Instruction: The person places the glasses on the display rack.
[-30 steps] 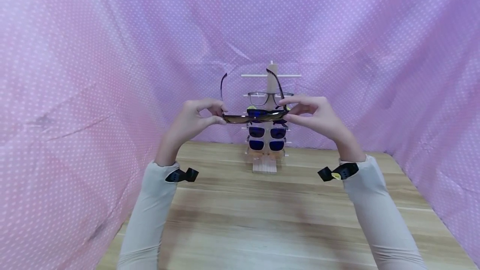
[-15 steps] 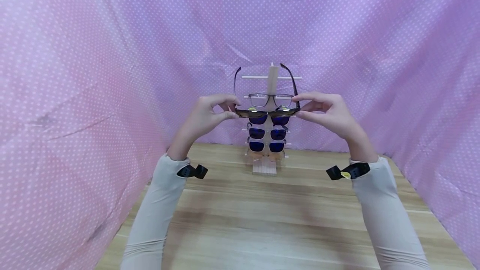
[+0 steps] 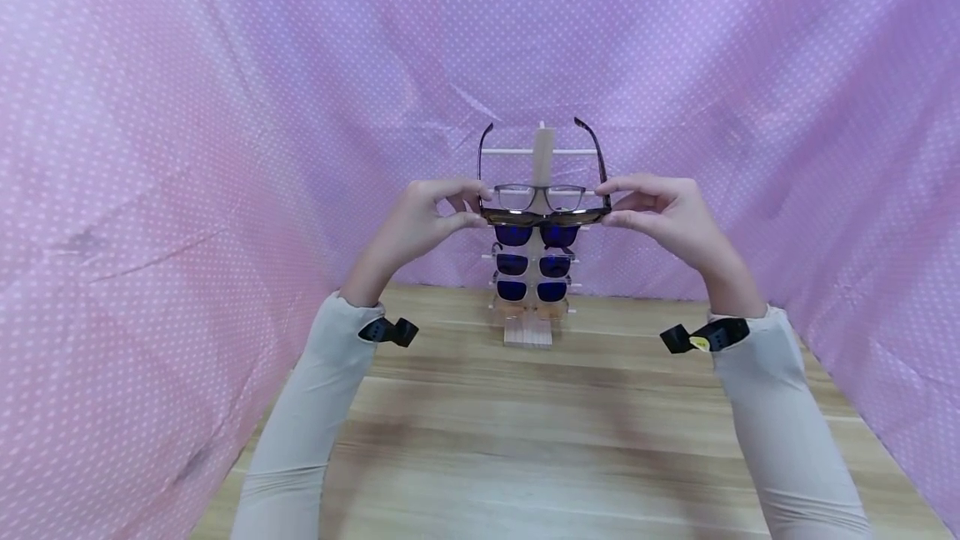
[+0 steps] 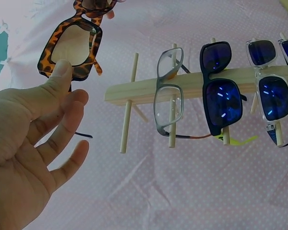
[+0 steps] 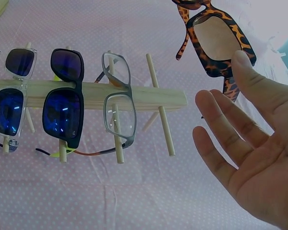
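Observation:
Tortoiseshell sunglasses (image 4: 47, 51) with brown lenses are held up before a wooden eyewear stand (image 3: 543, 148), their temples spread and pointing toward it. My left hand (image 3: 431, 219) pinches the frame's left end between thumb and fingers. At the other end my right hand (image 3: 667, 215) pinches it the same way. The stand's top peg (image 5: 161, 105) carries no eyewear. On the peg below sit grey-framed clear glasses (image 4: 169, 88). Under those hang black sunglasses (image 5: 65, 100) with blue lenses, partly covered by the held pair in the head view.
Clear-framed blue-lens sunglasses (image 3: 512, 265) hang lower on the stand, with an orange-tinted pair (image 3: 551, 311) at the bottom. The stand's base rests on a wooden table (image 3: 480, 440). Pink dotted cloth (image 3: 225, 107) surrounds the back and sides.
Both hands have carried the tortoiseshell sunglasses rightward and upward, from left of the stand to centred before its upper part. The frame has levelled out.

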`<state>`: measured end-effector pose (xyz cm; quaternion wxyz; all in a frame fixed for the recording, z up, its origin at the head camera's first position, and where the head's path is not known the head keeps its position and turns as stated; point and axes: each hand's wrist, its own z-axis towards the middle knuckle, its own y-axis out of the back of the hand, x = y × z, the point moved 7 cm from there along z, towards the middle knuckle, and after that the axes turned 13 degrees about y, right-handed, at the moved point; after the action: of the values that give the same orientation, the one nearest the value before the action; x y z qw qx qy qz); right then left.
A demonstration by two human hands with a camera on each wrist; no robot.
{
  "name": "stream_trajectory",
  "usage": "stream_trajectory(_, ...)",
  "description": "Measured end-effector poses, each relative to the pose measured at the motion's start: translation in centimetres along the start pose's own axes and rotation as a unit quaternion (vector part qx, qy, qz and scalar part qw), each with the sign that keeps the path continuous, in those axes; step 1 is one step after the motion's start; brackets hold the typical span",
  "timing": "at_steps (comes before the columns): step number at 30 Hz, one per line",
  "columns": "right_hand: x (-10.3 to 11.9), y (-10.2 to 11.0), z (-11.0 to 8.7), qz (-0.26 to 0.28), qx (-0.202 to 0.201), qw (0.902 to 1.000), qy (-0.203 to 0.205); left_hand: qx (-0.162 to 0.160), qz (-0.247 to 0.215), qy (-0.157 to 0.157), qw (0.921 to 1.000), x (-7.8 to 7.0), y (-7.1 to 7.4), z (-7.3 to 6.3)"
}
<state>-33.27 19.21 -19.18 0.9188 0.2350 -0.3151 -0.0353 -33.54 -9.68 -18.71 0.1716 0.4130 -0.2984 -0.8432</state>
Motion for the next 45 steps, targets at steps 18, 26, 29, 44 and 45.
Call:
stream_trajectory(18, -2.0, 0.6, 0.4, -0.012, -0.01, 0.9988, -0.046, -0.019, -0.007, 0.04, 0.999, 1.0, -0.6, 1.3)
stream_trajectory(26, -2.4, 0.5, 0.6, -0.012, -0.011, 0.998, -0.061, -0.034, -0.023, 0.047, 0.9981, 1.5, -0.7, 1.4)
stream_trajectory(29, -2.5, 0.5, 0.7, -0.017, -0.012, 0.9974, -0.069, -0.04, -0.034, 0.051, 0.9973, 1.6, -0.7, 1.5)
stream_trajectory(44, -3.2, 0.3, 1.2, -0.012, -0.024, 0.9951, -0.094, -0.075, -0.126, 0.053, 0.9878, 2.4, -1.2, 2.7)
stream_trajectory(45, -3.3, 0.3, 1.3, -0.005, -0.028, 0.9956, -0.09, -0.078, -0.127, 0.054, 0.9874, 2.4, -1.2, 2.8)
